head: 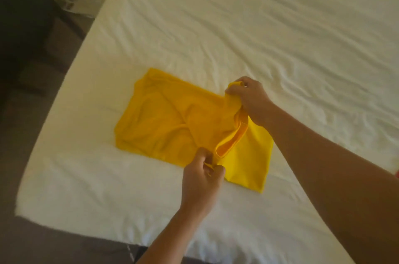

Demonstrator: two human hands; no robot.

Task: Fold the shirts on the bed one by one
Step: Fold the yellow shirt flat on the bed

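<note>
Shirt: yellow shirt (172, 125) lies partly folded on the white bed (280, 26), near its left edge.
Left hand (201, 179): fingers pinch the shirt's near edge by the collar.
Right hand (250, 99): fingers grip its far edge.

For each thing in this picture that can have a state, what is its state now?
yellow shirt: partly folded, lying on the bed, collar end lifted.
left hand: pinches the shirt's near edge by the collar.
right hand: grips the shirt's far edge by the collar.
white sheet: spread over the bed, wrinkled.
</note>
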